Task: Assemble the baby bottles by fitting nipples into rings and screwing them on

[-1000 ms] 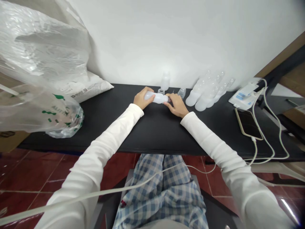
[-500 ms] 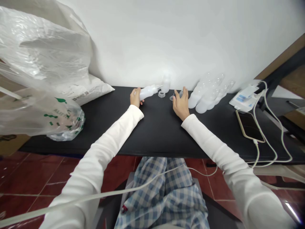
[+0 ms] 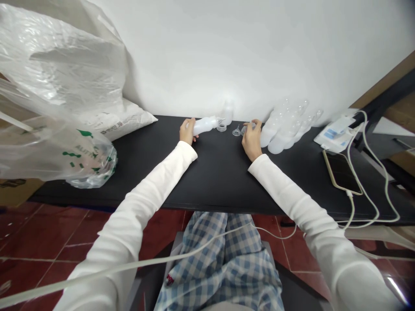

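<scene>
My left hand is closed around a white plastic squeeze bottle, held on its side just above the black table, nozzle pointing right. My right hand rests at the back of the table with its fingers closed on a small clear cap. Between the hands lie a clear ring and a small clear funnel-like piece. A small upright white bottle stands behind them at the wall.
Several white bottles lie in a heap right of my right hand. A phone on a white cable and a white pack are at the far right. A big plastic bag and a white sack fill the left.
My hands have parted: the left lifted the bottle away to the left, and the right moved back and right and closed on the small clear cap.
</scene>
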Available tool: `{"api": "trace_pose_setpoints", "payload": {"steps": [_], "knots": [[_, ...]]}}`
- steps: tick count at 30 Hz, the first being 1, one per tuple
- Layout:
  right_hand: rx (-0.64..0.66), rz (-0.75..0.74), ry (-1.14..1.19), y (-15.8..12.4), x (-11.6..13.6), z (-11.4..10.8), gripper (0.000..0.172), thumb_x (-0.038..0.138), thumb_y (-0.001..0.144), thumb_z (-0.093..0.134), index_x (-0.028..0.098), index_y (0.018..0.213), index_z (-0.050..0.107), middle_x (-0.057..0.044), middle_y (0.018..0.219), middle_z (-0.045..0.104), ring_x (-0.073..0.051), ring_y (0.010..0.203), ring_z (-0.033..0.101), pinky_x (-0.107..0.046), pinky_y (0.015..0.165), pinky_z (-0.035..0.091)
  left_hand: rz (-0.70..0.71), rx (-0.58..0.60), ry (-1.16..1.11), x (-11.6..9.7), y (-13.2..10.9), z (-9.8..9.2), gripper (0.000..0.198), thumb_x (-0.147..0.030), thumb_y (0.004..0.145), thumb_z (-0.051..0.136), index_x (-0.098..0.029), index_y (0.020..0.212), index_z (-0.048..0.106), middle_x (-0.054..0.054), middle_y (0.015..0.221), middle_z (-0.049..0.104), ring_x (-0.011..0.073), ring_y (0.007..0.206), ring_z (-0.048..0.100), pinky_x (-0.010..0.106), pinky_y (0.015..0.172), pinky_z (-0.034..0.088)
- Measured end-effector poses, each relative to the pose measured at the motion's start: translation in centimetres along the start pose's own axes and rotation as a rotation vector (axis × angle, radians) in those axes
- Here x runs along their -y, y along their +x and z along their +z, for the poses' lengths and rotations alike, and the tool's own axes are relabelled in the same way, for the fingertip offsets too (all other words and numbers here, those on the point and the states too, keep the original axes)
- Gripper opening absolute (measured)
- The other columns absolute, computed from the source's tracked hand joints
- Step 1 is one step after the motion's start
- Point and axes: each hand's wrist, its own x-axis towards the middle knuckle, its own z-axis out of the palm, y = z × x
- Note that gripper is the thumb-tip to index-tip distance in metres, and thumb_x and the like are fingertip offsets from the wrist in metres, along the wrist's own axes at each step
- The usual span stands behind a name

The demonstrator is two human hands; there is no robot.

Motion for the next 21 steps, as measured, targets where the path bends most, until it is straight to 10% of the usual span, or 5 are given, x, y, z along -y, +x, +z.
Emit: {"api": "trace_pose_setpoints", "payload": {"steps": [10,21], "knots": [[-0.025,-0.104,0.123,-0.2,3.7,-2.2,0.057,0.053,0.105,0.029,0.026,0.155,0.034,-0.02,0.149,0.035,-0.037,0.147,0.036,-0.066,0.114,0.042,0.036,0.059,-0.014,-1.2,-1.1,0.2,0.056,-0.076,0.078,0.061,-0.02,0.084,0.057,0.0,0.063,0.056,0.0097,0.043,0.051,0.02,0.034,0.027],[0.186,-0.27,0.32,-0.8,4.0,-0.9,0.054,0.06,0.103,0.038,0.024,0.142,0.046,-0.018,0.137,0.053,-0.03,0.134,0.052,-0.054,0.108,0.053,0.085,0.191,-0.031,-2.0,-1.6,0.3,0.056,-0.077,0.076,0.061,-0.02,0.081,0.06,0.0,0.06,0.056,0.0104,0.041,0.048,0.022,0.034,0.029]]}}
